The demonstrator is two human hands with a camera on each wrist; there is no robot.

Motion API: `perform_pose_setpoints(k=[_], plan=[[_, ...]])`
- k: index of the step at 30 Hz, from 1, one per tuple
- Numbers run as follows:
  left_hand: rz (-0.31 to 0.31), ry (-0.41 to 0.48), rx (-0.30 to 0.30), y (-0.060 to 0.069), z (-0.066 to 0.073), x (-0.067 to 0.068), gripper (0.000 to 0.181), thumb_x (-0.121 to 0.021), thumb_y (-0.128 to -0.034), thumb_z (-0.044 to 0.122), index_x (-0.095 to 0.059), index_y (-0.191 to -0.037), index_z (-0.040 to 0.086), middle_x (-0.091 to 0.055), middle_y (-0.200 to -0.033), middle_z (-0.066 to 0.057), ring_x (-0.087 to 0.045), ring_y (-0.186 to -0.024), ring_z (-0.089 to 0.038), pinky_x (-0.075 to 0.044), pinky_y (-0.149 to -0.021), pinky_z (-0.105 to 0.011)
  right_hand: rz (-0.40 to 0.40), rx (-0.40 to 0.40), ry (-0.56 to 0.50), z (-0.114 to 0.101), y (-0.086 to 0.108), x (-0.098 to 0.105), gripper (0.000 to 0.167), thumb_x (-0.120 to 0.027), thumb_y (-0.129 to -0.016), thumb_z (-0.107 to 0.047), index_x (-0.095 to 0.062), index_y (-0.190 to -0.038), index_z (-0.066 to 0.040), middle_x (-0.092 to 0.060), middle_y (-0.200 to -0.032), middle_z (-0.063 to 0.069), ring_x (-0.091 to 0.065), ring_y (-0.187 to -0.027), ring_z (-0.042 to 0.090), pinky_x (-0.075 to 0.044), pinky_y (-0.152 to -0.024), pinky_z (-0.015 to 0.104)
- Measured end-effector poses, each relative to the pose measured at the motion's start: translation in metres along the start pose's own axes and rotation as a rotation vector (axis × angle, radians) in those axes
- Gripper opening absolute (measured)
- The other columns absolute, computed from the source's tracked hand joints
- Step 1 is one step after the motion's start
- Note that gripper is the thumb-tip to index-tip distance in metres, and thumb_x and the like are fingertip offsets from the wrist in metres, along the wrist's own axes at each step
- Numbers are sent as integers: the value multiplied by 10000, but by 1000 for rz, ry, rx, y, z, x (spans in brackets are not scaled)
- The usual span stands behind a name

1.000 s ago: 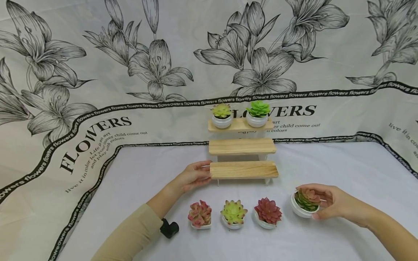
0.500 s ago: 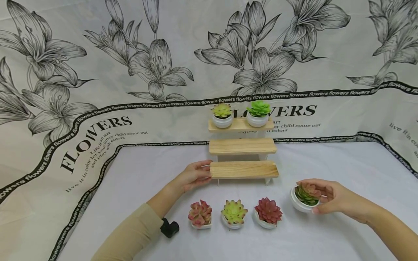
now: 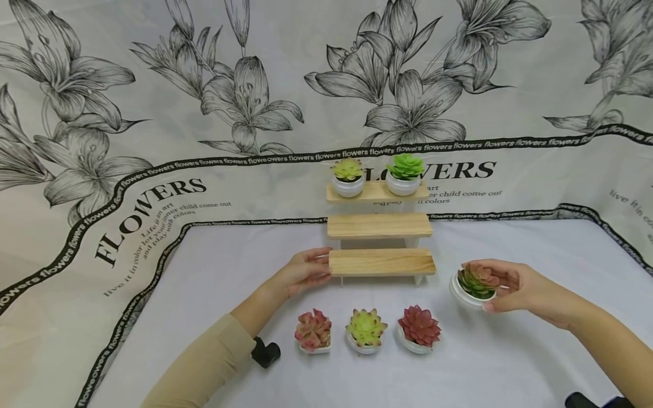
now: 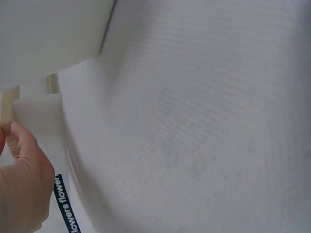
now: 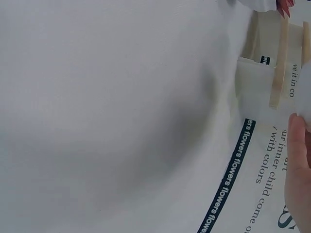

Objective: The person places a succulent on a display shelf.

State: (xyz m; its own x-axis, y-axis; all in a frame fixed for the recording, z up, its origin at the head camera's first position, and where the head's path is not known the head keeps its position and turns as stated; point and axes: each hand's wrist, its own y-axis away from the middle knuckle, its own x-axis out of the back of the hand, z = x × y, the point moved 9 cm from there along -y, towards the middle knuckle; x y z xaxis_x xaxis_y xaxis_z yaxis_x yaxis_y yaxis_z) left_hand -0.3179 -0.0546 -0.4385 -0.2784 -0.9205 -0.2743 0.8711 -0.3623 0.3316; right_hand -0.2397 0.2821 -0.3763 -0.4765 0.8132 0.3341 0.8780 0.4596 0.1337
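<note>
My right hand grips a potted succulent with reddish-green leaves, its round white pot tilted above the cloth to the right of the tiered stand. My left hand pinches the left end of the wooden stand's lowest tier. The left wrist view shows this left hand with thumb and finger at the board's end. In the right wrist view, the right hand is cut off at the edge, with part of the white pot in it.
On the top tier stand a yellow-green succulent and a bright green one. In front sit a pink succulent, a lime one and a dark red one. A black object lies by the left sleeve.
My right hand has moved the potted succulent up and slightly left in the head view, toward the stand's level. The left hand stays on the lowest tier.
</note>
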Motion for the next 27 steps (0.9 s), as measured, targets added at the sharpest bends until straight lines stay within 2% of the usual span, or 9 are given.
perform_pose_setpoints(k=[4, 10, 21, 27], plan=[[6, 2, 3, 0, 0, 1, 559, -507, -853, -142, -377, -1386, -36, -436, -1356, -244, -592, -854, -136, -521, -729, -246, 22, -48, 20, -3, -7, 0, 620, -673, -812, -36, -421, -1375, -92, -494, -1198, -135, -474, -1032, 6, -470, -774, 244], [10, 11, 14, -2, -1, 0, 561, -506, -850, -144, -381, -1385, -32, -438, -1355, -241, -592, -847, -136, -521, -719, -243, 30, -11, 37, -19, -20, 0, 668, -678, -802, -30, -351, -1379, 46, -518, -1192, -100, -487, -1045, 7, -468, -792, 223], [21, 2, 19, -1, -1, 1, 560, -516, -849, -142, -386, -1382, -33, -443, -1352, -240, -595, -851, -140, -525, -718, -249, 50, -8, 47, -54, -47, -5, 725, -701, -791, -61, -314, -1390, 71, -516, -1202, 44, -509, -1034, 59, -466, -826, 223], [18, -7, 16, 0, 0, 0, 557, -516, -850, -141, -386, -1381, -34, -445, -1348, -239, -594, -852, -137, -525, -728, -253, 79, 7, 36, -69, -61, -3, 729, -705, -787, -48, -317, -1393, 72, -510, -1190, 63, -520, -1019, 76, -465, -831, 209]])
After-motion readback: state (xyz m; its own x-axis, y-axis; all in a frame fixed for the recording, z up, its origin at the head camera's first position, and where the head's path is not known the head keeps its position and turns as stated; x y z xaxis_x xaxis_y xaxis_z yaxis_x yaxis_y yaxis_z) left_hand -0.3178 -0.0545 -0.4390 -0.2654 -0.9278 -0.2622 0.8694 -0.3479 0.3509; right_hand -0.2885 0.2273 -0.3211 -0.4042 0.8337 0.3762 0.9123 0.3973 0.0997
